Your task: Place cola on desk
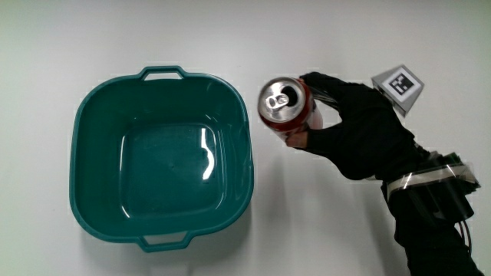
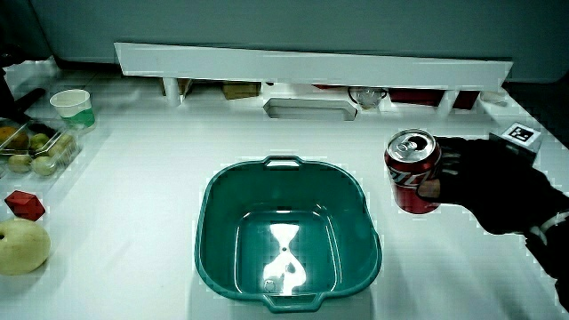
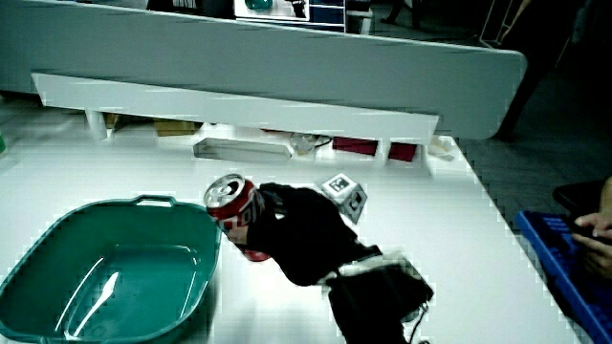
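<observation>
hand (image 1: 360,126) gripping cola can (image 1: 285,107) (beside basin (image 1: 92,123))

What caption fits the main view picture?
Gloved hand grips a red cola can beside an empty teal basin.

The cola can (image 1: 287,110) looked like metal, its silver lid shiny and its red wall glossy in a side view (image 2: 414,173). The glove on the hand (image 1: 360,126) looked like matt black cloth, soft and without shine in a side view (image 3: 304,234). The teal basin (image 1: 90,127) looked like smooth plastic, and its inner floor was glossy enough to carry bright glints in both side views (image 2: 222,204) (image 3: 38,272). The table (image 1: 69,38) had a smooth, pale, nearly matt top.
</observation>
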Motion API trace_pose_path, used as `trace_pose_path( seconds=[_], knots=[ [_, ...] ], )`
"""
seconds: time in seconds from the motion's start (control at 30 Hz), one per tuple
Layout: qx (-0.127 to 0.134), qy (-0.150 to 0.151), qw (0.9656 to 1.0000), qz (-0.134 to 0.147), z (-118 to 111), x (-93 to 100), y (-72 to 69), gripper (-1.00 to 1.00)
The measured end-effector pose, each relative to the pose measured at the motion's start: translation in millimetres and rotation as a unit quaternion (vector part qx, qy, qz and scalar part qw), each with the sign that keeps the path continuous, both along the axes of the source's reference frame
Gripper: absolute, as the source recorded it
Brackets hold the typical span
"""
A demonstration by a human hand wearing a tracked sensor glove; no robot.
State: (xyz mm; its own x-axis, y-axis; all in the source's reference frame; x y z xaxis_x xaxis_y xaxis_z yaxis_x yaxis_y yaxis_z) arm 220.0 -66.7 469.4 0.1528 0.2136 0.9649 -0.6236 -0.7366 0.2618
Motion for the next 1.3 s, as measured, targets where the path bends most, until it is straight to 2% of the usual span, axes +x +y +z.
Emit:
trace_pose_path(
  seconds=[0.07,0.2,0.3,0.4,0.5,0.7,0.77,0.83,0.93,0.97,1.03,1.1,1.2,1.23,1.3],
  knots=[
    [-0.019,-0.028,0.9993,0.015,13,5.4,5.1,0.0],
    [-0.06,-0.048,0.9965,0.033,32,9.9,16.3,0.0],
    [-0.092,-0.064,0.9927,0.046,46,13.3,24.6,0.0],
    [-0.123,-0.079,0.9875,0.06,61,16.7,33.0,0.0],
    [-0.135,-0.074,0.9861,0.062,63,15.8,38.4,0.0],
    [-0.135,-0.055,0.9874,0.062,69,17.4,44.4,0.0],
    [-0.147,-0.065,0.9842,0.074,66,18.1,47.2,0.0],
    [-0.136,-0.06,0.9868,0.066,66,20.3,46.9,0.0],
    [-0.145,-0.066,0.9846,0.073,67,24.0,49.4,0.0],
    [-0.141,-0.061,0.9858,0.068,69,25.2,49.4,0.0],
    [-0.146,-0.058,0.9855,0.066,70,26.1,49.6,0.0],
    [-0.144,-0.052,0.9862,0.062,68,27.0,49.5,-0.11],
    [-0.153,-0.048,0.9854,0.057,67,26.5,50.4,-0.26],
    [-0.15,-0.04,0.9863,0.056,68,27.6,50.5,-0.32],
    [-0.152,-0.049,0.9855,0.056,67,27.8,51.3,-0.42]
  ],
)
